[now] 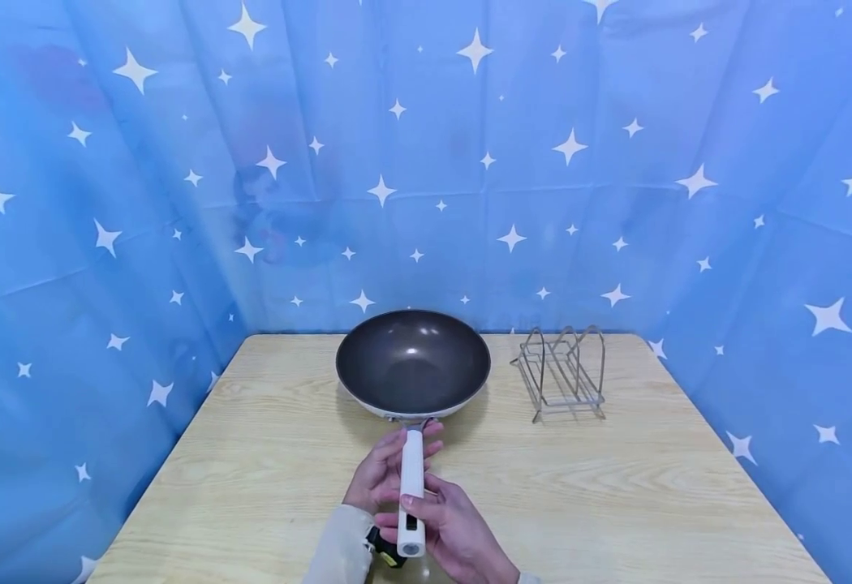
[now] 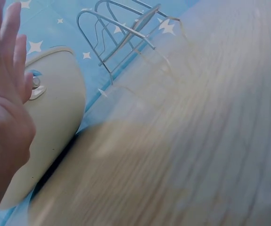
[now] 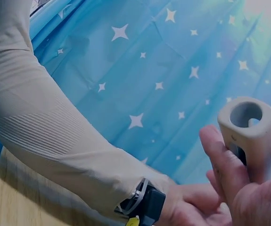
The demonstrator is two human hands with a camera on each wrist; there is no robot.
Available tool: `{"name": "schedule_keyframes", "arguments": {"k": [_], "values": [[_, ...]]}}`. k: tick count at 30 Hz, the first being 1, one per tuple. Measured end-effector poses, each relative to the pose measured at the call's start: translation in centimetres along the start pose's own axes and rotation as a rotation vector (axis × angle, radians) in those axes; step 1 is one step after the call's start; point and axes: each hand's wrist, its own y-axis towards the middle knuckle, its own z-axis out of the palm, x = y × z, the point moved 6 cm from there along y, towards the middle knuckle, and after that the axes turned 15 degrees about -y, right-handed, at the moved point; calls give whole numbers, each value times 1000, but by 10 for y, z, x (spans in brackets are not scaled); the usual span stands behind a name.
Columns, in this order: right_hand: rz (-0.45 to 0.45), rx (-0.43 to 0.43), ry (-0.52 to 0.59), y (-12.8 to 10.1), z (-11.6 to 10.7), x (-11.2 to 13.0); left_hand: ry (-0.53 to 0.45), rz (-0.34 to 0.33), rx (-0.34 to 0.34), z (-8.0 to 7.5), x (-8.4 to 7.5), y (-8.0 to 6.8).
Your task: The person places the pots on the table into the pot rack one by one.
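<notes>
A wok (image 1: 413,365) with a dark inside and cream outside is at the table's middle, its white handle (image 1: 412,470) pointing at me. My right hand (image 1: 462,527) grips the handle near its end, thumb on top; the right wrist view shows the handle's hollow end (image 3: 258,146) above the fingers. Behind the handle, nearer the wok, my left hand (image 1: 382,470) is held with fingers extended, their tips showing past its right side. In the left wrist view those straight fingers (image 2: 20,56) lie before the wok's outer wall (image 2: 55,122). Whether the left palm touches the handle is hidden.
A metal wire rack (image 1: 561,377) stands right of the wok, towards the table's back edge. The light wooden table (image 1: 652,487) is enclosed by a blue curtain (image 1: 426,162) with white stars. A black wrist device (image 3: 151,202) sits on the left wrist.
</notes>
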Motion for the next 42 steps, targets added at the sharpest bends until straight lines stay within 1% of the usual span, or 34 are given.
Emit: {"name": "schedule_keyframes", "arguments": {"k": [2,5,7,9,13,15,17,21,24,28,32,35,39,42], "values": [[-1,3,-6,-1,-1,0,-48,-15,8,0,3,2],[-1,-4,-24,-4,-3,-1,-117,-42,48,1,9,6],[1,-4,-33,-6,-5,-1,-133,-44,66,3,12,8],[2,-4,-43,-8,-7,0,-125,-45,85,5,14,10],[4,-4,-60,-9,-11,3,-90,-31,90,9,11,14],[3,-9,-61,-10,-13,5,-67,-21,103,11,10,17],[1,-7,-60,-12,-14,7,-58,-10,138,15,8,19],[-17,8,-69,-15,-14,12,-49,3,233,27,4,22],[-42,9,-84,-17,-16,16,-39,13,272,37,2,26],[-72,-3,-89,-21,-21,23,-4,33,261,48,-1,33],[-118,-3,-91,-25,-26,28,47,45,200,54,-2,39],[-153,-8,-96,-28,-29,31,97,33,162,59,-1,43],[-183,-15,-87,-30,-32,35,123,17,160,65,0,46],[-201,-3,-71,-33,-32,38,116,44,158,69,-1,48]]}}
